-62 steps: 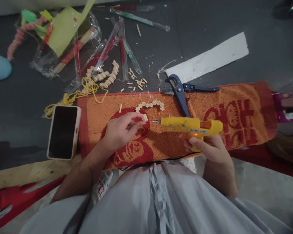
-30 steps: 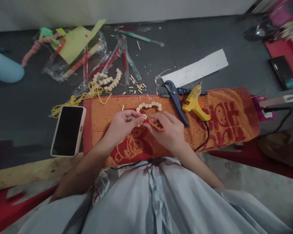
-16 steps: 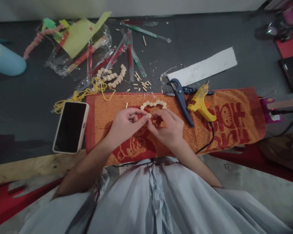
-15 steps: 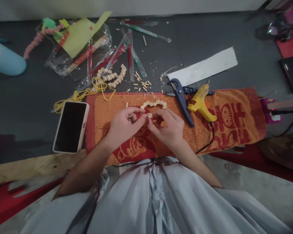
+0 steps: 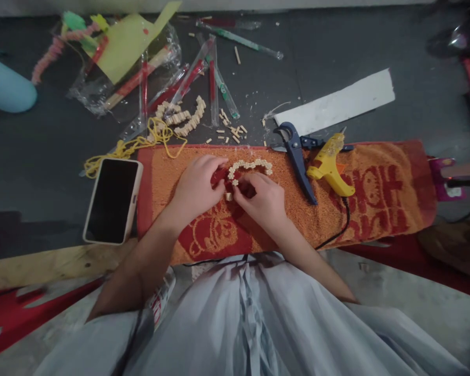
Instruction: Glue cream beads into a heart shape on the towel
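Note:
My left hand and my right hand meet over the orange and red towel. Their fingertips pinch together at the near end of a curved chain of small pale wooden pieces lying on the towel. A single small wooden piece shows between the two hands, just below the fingertips. The yellow glue gun lies on the towel to the right, apart from both hands, with its black cord trailing toward me.
Blue cutters lie beside the glue gun. A phone rests left of the towel next to yellow cord. Farther back are chopstick wrappers, loose wood bits, another wooden chain, a white strip and a blue bottle.
My right hand put the glue gun down on the towel and came to the left hand. Both hands now press the small piece onto the chain's end.

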Action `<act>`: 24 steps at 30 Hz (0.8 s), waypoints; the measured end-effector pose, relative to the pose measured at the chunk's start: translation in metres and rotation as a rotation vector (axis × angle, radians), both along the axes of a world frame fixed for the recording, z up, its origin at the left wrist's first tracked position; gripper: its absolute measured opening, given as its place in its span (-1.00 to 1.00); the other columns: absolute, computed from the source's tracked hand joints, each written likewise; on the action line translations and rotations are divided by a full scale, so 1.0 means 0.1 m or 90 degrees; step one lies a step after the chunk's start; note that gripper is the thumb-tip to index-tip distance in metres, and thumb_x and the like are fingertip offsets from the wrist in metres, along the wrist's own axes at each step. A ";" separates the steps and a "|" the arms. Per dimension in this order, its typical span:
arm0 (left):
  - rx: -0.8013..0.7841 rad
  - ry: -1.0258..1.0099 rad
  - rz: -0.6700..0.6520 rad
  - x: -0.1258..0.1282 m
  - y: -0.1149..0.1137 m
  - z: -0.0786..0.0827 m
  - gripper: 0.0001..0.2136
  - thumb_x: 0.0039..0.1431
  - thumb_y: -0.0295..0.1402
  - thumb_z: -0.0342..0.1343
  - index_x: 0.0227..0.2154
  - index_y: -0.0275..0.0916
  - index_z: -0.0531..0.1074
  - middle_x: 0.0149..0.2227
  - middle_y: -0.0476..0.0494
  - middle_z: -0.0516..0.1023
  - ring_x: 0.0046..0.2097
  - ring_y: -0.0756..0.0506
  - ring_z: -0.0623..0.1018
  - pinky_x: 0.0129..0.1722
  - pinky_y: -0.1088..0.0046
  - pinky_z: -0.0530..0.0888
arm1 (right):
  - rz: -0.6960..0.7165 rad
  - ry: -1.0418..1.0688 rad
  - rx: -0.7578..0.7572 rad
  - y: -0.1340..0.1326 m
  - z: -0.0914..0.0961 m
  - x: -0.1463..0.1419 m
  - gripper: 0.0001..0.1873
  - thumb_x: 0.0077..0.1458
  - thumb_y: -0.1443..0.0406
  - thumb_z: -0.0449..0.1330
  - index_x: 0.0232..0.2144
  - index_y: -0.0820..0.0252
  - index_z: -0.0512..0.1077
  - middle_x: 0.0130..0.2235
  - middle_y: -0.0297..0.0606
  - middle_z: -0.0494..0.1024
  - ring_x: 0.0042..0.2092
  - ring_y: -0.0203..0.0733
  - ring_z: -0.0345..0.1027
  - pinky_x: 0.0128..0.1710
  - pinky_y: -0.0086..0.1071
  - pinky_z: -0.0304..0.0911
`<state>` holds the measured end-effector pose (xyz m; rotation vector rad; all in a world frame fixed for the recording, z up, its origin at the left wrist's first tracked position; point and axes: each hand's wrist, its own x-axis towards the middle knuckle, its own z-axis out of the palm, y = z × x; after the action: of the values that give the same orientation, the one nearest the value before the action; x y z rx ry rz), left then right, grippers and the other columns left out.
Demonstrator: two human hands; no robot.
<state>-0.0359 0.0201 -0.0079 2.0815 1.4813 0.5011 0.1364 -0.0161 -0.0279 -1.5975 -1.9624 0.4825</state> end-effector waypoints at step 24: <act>-0.012 -0.041 -0.077 -0.06 0.09 -0.09 -0.69 0.26 -0.43 0.07 0.04 -0.16 0.51 0.02 -0.13 0.60 0.04 -0.14 0.51 0.13 0.21 0.39 | 0.000 0.038 -0.037 0.02 -0.03 0.01 -0.86 0.16 0.24 0.19 -0.32 0.15 0.53 -0.38 -0.26 0.60 -0.35 -0.18 0.46 -0.34 -0.37 0.28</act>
<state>-0.0424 0.0288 -0.0166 2.1044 1.3090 0.5005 0.1374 -0.0137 -0.0311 -1.5992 -1.9204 0.5865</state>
